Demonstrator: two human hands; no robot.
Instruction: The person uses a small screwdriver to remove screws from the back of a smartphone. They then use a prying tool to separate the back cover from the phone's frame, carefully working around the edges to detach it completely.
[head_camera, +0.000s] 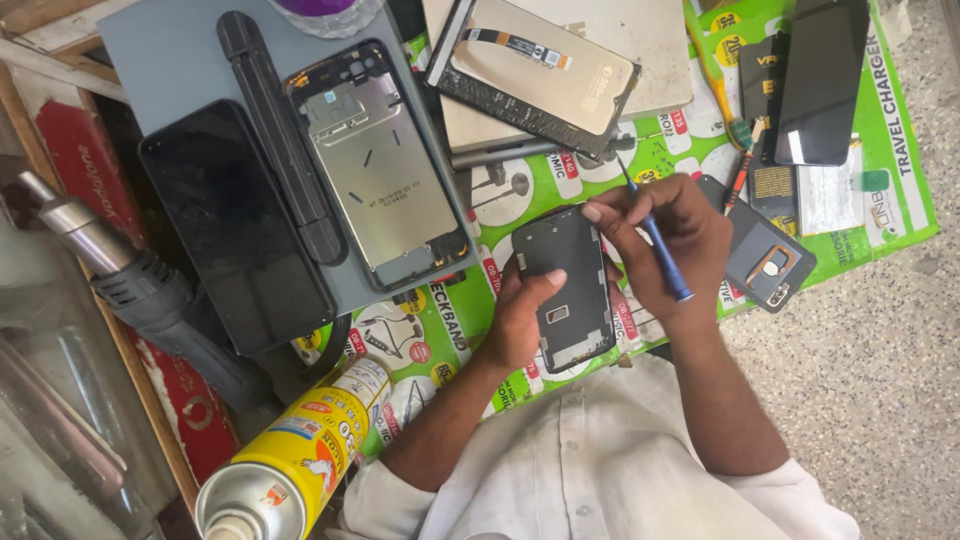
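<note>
My left hand (520, 315) grips the left edge of a dark phone body (570, 285) with its back cover off, thumb resting on its surface. My right hand (670, 235) holds a thin blue-handled screwdriver (660, 245), its tip pointing up past the phone's top right corner. The index finger of that hand presses on the phone's upper edge. The phone lies over a green printed sheet (900, 150) on the worktop.
A grey pad (160, 60) carries a phone midframe (385, 165), a black screen panel (235, 225) and a black bar tool. A display assembly (535, 75), a black phone (820, 80), a back cover (765, 260), a heat gun (120, 270) and a yellow spray can (300, 450) surround.
</note>
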